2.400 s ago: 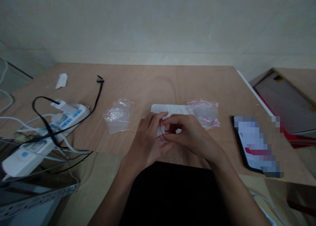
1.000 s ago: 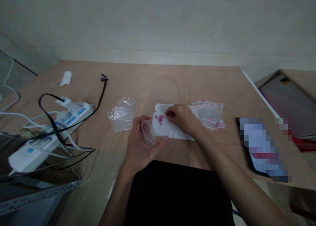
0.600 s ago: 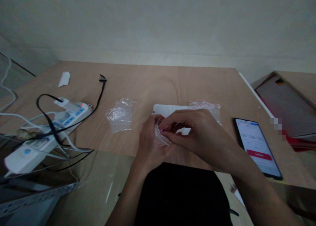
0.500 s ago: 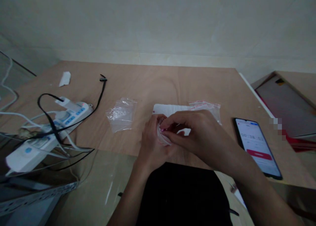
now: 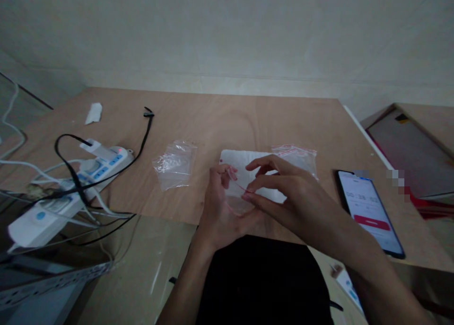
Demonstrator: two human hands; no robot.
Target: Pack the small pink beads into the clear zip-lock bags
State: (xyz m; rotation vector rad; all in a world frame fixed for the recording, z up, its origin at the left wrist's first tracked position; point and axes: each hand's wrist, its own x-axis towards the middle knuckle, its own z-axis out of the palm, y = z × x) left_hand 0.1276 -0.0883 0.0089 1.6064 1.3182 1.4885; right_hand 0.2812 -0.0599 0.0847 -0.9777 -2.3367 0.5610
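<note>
Between my hands is a small clear zip-lock bag point(image 5: 234, 198) with a thin red line along its edge. My left hand point(image 5: 220, 221) is closed round one end of it, fingers curled at the corner. With thumb and finger, my right hand point(image 5: 300, 195) pinches the other end of the red-lined edge, its remaining fingers raised. Whether anything lies inside the bag I cannot tell. Behind the hands lies a white flat pad point(image 5: 244, 158), partly covered by them. More red-lined zip bags point(image 5: 300, 158) lie just beyond my right hand. To the left of my left hand are clear bags point(image 5: 176, 165).
A phone point(image 5: 369, 211) showing a timer lies on the right of the wooden table point(image 5: 213, 117). At left, a white power strip point(image 5: 109, 166) carries tangled cables, with a black cable point(image 5: 147, 131) reaching inward. A paper scrap point(image 5: 94, 113) lies far left.
My right hand has moved slightly right and down along the bag's edge, drawing the red line out straight. My left fingers have opened somewhat, and more of the white pad shows.
</note>
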